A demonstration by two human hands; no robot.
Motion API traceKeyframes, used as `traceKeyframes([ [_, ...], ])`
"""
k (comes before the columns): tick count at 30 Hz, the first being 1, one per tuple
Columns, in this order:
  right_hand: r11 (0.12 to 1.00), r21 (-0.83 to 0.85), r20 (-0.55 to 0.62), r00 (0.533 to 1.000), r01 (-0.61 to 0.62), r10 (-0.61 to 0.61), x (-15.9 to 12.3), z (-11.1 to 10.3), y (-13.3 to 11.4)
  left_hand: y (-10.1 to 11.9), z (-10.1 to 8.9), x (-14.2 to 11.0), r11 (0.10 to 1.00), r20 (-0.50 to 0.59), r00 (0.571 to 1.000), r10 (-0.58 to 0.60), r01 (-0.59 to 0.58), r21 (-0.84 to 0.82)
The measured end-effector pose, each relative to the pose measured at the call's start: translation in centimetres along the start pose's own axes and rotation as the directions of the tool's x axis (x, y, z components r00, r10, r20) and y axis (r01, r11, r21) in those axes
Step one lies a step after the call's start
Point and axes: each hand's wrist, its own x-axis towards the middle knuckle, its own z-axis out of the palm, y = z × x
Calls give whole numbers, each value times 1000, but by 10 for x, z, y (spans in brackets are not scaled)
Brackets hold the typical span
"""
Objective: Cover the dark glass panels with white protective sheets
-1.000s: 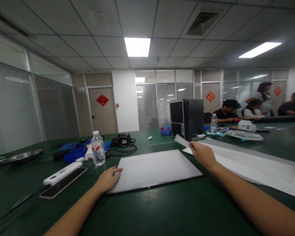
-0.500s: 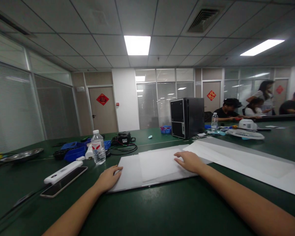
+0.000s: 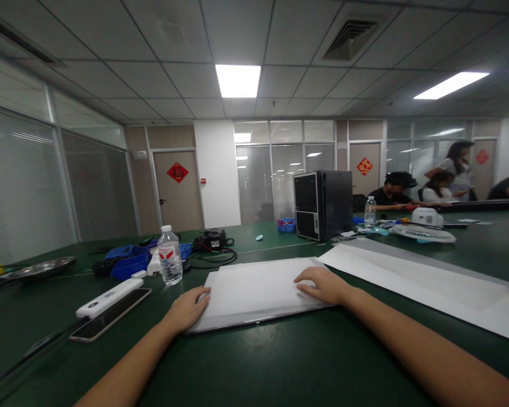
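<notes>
A thin flat panel with a pale top and a dark front edge lies on the green table in front of me. On it rests a white translucent sheet that covers most of its surface. My left hand touches the panel's left edge, fingers extended and thumb apart, gripping nothing. The fingers of my right hand lie spread on the sheet's right part, slightly bent. That hand hides the panel's right edge in part.
Right of the panel lie large white sheets. A black computer case stands behind. At left are a water bottle, a phone, a white device and blue bins. Several people are at the far right.
The white sheet has slid left over the panel, and now lies more evenly on it. My right hand has moved slightly left with it; my left hand has stayed at the left edge.
</notes>
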Motion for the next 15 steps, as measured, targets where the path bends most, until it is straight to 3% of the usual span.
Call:
traceKeyframes([
  [7,997,6,29,997,-71,71,-6,7,26,-8,5,3,1000,-10,1000,21,-21,-22],
  [15,999,32,45,999,-25,24,-3,8,8,-9,6,5,999,-12,1000,1,-1,-34],
])
